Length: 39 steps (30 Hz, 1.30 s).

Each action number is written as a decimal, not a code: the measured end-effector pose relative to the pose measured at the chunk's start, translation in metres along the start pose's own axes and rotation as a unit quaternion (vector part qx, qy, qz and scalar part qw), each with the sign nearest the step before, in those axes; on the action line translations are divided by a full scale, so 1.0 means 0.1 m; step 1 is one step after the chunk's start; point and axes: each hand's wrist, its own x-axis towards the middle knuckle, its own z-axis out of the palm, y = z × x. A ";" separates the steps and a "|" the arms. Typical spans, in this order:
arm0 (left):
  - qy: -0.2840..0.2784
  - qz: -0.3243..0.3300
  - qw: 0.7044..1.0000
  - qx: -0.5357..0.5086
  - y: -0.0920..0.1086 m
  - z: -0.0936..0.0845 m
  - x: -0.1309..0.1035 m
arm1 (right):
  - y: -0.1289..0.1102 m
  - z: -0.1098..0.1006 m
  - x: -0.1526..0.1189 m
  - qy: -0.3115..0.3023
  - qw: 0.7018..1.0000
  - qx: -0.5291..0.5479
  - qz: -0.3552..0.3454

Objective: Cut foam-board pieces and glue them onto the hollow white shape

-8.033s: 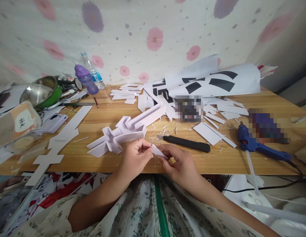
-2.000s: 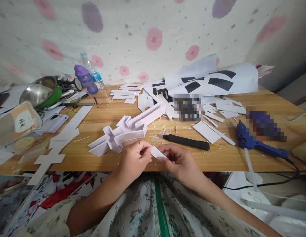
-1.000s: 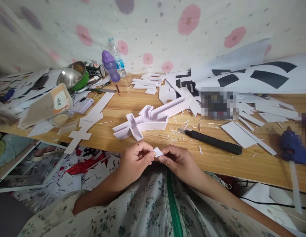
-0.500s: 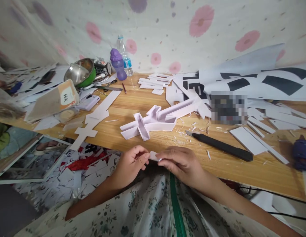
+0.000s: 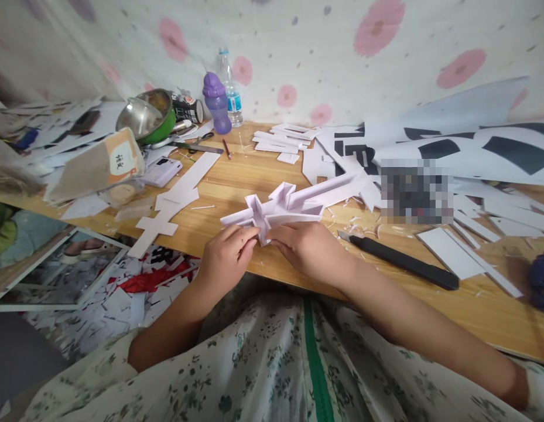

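A white foam-board shape with upright walls [image 5: 298, 202], like a hollow letter, lies on the wooden table in front of me. My left hand [image 5: 228, 252] is closed, thumb and fingers pinched at its near left walls. My right hand [image 5: 309, 246] comes in from the other side, its fingers closed against the near wall close to the left fingertips. The small white strip seen earlier is not distinguishable now; fingers and walls cover that spot. A black-handled craft knife [image 5: 403, 262] lies right of my right hand, among white trimmings.
A flat white cut-out [image 5: 177, 202] lies left, near the table edge. White strips [image 5: 283, 139] are stacked behind the shape, and board pieces [image 5: 460, 252] lie right. A purple cup [image 5: 216, 108], water bottle [image 5: 233, 97] and green bowl [image 5: 160, 126] stand at the back. A dark blue glue gun [image 5: 541, 278] is far right.
Both hands have moved forward from the table's edge, where they held a small white strip, to the near walls of the foam-board shape. The view has shifted slightly.
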 end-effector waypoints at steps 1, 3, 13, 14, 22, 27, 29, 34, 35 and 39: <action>0.000 0.000 1.000 0.002 0.00 0.02 0.00 | 0.00 -0.03 0.03 -0.007 1.000 -0.007 -0.006; 0.006 -0.001 1.000 0.004 0.01 0.05 -0.01 | 0.01 -0.07 0.08 -0.016 0.999 -0.030 -0.014; 0.050 0.014 0.997 -0.052 -0.01 0.11 0.01 | 0.07 -0.12 0.20 -0.055 0.982 -0.166 -0.072; 0.051 0.014 0.997 -0.052 -0.02 0.11 0.01 | 0.06 -0.13 0.22 -0.063 0.980 -0.172 -0.078; 0.056 0.010 0.997 -0.060 -0.04 0.15 0.01 | 0.00 -0.18 0.35 -0.137 0.969 -0.176 -0.109; 0.051 -0.020 0.996 -0.074 -0.06 0.19 0.00 | 0.01 -0.18 0.37 -0.153 0.965 -0.183 -0.112; 0.049 -0.023 0.995 -0.079 -0.07 0.21 0.00 | 0.02 -0.17 0.36 -0.150 0.965 -0.182 -0.113; 0.040 -0.031 0.994 -0.091 -0.08 0.22 0.00 | 0.08 -0.12 0.34 -0.116 0.980 -0.127 -0.104; 0.037 -0.032 0.994 -0.093 -0.07 0.22 0.00 | 0.09 -0.11 0.33 -0.104 0.984 -0.105 -0.101; 0.022 -0.060 0.985 -0.160 -0.05 0.17 -0.04 | 0.15 -0.13 0.24 -0.051 0.993 0.022 -0.100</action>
